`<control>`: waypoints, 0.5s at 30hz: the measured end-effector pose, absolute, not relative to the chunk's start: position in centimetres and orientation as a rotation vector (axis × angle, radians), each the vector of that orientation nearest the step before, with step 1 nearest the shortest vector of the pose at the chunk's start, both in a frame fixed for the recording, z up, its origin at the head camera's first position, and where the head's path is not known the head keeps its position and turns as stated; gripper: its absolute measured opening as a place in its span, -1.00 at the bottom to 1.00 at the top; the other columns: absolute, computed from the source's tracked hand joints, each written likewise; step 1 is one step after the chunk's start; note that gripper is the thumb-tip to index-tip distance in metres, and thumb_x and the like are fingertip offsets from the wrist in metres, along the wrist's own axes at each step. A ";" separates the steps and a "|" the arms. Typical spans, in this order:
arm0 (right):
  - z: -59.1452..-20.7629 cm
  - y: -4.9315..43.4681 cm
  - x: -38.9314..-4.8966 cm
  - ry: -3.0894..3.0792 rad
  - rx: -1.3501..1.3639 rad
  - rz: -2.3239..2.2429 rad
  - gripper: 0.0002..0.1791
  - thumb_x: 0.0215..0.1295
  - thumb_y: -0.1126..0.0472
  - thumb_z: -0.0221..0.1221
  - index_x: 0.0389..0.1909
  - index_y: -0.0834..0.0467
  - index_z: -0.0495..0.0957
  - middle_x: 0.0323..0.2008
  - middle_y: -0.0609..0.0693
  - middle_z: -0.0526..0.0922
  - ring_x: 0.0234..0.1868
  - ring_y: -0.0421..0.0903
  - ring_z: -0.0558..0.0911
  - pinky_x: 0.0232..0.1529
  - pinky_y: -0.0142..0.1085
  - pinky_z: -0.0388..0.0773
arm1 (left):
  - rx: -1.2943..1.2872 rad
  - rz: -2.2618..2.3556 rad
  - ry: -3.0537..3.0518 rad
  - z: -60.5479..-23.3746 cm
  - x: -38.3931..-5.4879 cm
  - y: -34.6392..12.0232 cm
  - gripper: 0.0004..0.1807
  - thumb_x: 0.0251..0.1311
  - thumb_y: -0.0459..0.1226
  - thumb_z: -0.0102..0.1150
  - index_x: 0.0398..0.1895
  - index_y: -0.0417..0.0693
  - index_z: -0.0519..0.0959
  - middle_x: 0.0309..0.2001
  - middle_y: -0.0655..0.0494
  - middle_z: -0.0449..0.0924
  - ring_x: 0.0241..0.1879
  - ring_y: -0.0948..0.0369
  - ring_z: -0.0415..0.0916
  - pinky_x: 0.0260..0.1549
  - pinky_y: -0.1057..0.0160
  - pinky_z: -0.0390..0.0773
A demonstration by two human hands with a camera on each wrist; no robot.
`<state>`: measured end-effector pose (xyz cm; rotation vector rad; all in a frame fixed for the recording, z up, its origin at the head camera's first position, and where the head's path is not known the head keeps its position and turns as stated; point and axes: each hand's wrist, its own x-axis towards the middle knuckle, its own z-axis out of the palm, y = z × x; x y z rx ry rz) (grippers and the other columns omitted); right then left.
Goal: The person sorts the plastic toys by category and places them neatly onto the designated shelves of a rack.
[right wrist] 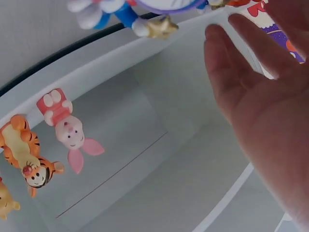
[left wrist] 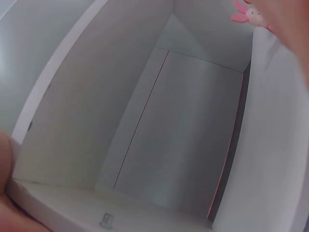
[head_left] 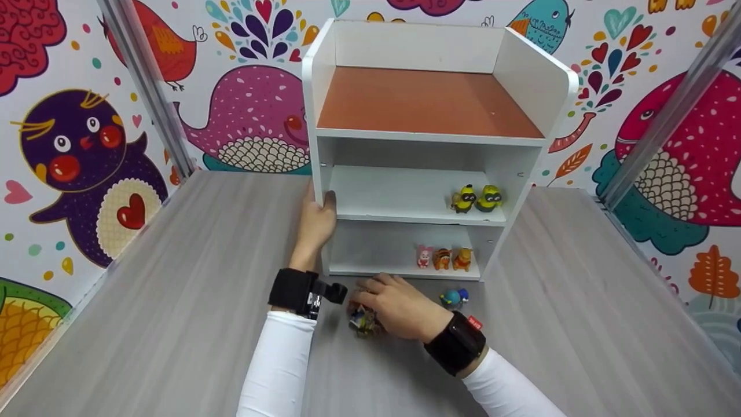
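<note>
My left hand (head_left: 316, 223) grips the left side panel of a small white shelf unit (head_left: 399, 138), with the thumb at its front edge. In front of the bottom shelf, my right hand (head_left: 399, 304) hovers low beside a cluster of small figurines (head_left: 363, 322), partly hiding them. In the right wrist view, the fingers of the right hand (right wrist: 270, 101) are spread and slightly bent, with nothing seen between them. A blue-and-white figurine with a gold star (right wrist: 161, 28) is cut off at the top there. A blue figurine (head_left: 453, 297) lies on the floor right of that hand.
On the bottom shelf stand a pink piglet (head_left: 424, 256), a tiger (head_left: 443, 259) and a yellow bear (head_left: 462, 259). Two yellow-green goggled figurines (head_left: 477, 198) stand on the middle shelf. The top is a brown board (head_left: 425, 101). Cartoon-printed walls (head_left: 249, 110) surround the grey surface (head_left: 202, 278).
</note>
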<state>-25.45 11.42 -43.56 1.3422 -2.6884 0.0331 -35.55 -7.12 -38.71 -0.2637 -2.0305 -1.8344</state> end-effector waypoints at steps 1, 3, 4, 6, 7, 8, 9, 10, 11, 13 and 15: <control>-43.5 11.5 -25.4 -2.681 1.347 0.054 -0.57 0.30 0.36 0.19 0.16 -0.02 0.61 0.25 0.06 0.59 0.25 0.07 0.56 0.26 -0.02 0.54 | -0.260 -1.837 -2.030 -38.7 -35.5 -7.1 -0.35 0.43 -0.42 -0.18 0.58 -0.20 0.05 0.55 -0.24 0.11 0.57 -0.07 0.00 0.56 -0.07 -0.01; -43.4 11.5 -25.4 -2.671 1.365 0.082 -0.59 0.26 0.31 0.23 0.13 -0.02 0.63 0.24 0.08 0.57 0.26 0.07 0.55 0.28 -0.01 0.52 | -0.257 -1.839 -2.031 -38.7 -35.5 -7.1 -0.35 0.43 -0.42 -0.18 0.58 -0.20 0.06 0.54 -0.24 0.12 0.57 -0.07 0.00 0.56 -0.07 -0.01; -43.3 11.5 -25.4 -2.671 1.376 0.085 -0.59 0.22 0.29 0.25 0.11 -0.01 0.64 0.24 0.09 0.56 0.26 0.08 0.54 0.29 -0.01 0.51 | -0.257 -1.840 -2.030 -38.7 -35.5 -7.1 -0.36 0.43 -0.42 -0.17 0.58 -0.20 0.06 0.54 -0.24 0.12 0.57 -0.07 0.01 0.56 -0.07 -0.01; -43.3 11.6 -25.3 -2.686 1.391 0.070 -0.57 0.13 0.21 0.31 0.07 0.01 0.66 0.26 0.11 0.53 0.27 0.08 0.51 0.30 0.01 0.50 | -0.257 -1.840 -2.029 -38.7 -35.5 -7.1 -0.36 0.43 -0.43 -0.17 0.57 -0.19 0.07 0.54 -0.23 0.13 0.57 -0.07 0.01 0.56 -0.07 0.00; -43.3 11.6 -25.2 -2.703 1.392 0.050 -0.55 0.08 0.17 0.35 0.07 0.02 0.65 0.27 0.11 0.51 0.28 0.08 0.49 0.31 0.02 0.49 | -0.260 -1.841 -2.027 -38.7 -35.5 -7.1 -0.36 0.43 -0.43 -0.17 0.57 -0.19 0.07 0.54 -0.23 0.13 0.57 -0.07 0.01 0.56 -0.07 0.00; -43.4 11.5 -25.2 -2.719 1.390 0.028 -0.53 0.06 0.14 0.38 0.07 0.03 0.65 0.28 0.12 0.49 0.29 0.08 0.47 0.32 0.03 0.48 | -0.263 -1.841 -2.026 -38.7 -35.5 -7.1 -0.36 0.43 -0.43 -0.17 0.57 -0.19 0.07 0.54 -0.23 0.12 0.57 -0.07 0.00 0.56 -0.07 -0.01; -43.4 11.4 -25.2 -2.737 1.384 0.003 -0.52 0.05 0.10 0.41 0.07 0.03 0.65 0.30 0.12 0.48 0.30 0.08 0.46 0.33 0.03 0.47 | -0.261 -1.841 -2.025 -38.7 -35.5 -7.1 -0.35 0.43 -0.43 -0.17 0.57 -0.19 0.07 0.54 -0.22 0.13 0.57 -0.07 0.00 0.56 -0.07 0.00; -43.4 11.4 -25.1 -2.754 1.377 -0.015 -0.50 0.05 0.07 0.43 0.07 0.04 0.65 0.31 0.12 0.46 0.31 0.07 0.44 0.34 0.03 0.45 | -0.262 -1.844 -2.024 -38.8 -35.5 -7.1 -0.35 0.43 -0.43 -0.17 0.58 -0.19 0.07 0.54 -0.22 0.13 0.57 -0.07 0.00 0.56 -0.06 0.00; -43.5 11.3 -25.1 -2.767 1.369 -0.028 -0.49 0.05 0.04 0.45 0.08 0.04 0.65 0.32 0.12 0.45 0.32 0.07 0.43 0.36 0.03 0.44 | -0.260 -1.843 -2.024 -38.8 -35.5 -7.1 -0.35 0.43 -0.43 -0.17 0.58 -0.19 0.07 0.54 -0.22 0.13 0.57 -0.06 0.01 0.56 -0.07 0.00; -43.6 11.1 -25.1 -2.778 1.356 -0.046 -0.45 0.04 0.01 0.48 0.09 0.05 0.65 0.32 0.12 0.44 0.34 0.07 0.42 0.37 0.01 0.43 | -0.259 -1.843 -2.023 -38.8 -35.5 -7.1 -0.35 0.43 -0.43 -0.17 0.58 -0.18 0.06 0.54 -0.22 0.13 0.57 -0.06 0.01 0.56 -0.06 0.00; -43.7 11.0 -25.0 -2.762 1.354 -0.056 -0.45 0.03 0.01 0.51 0.08 0.05 0.66 0.30 0.11 0.45 0.32 0.05 0.43 0.36 -0.03 0.45 | -0.258 -1.839 -2.024 -38.8 -35.5 -7.1 -0.35 0.42 -0.43 -0.16 0.58 -0.19 0.06 0.54 -0.22 0.13 0.56 -0.06 0.01 0.56 -0.06 0.01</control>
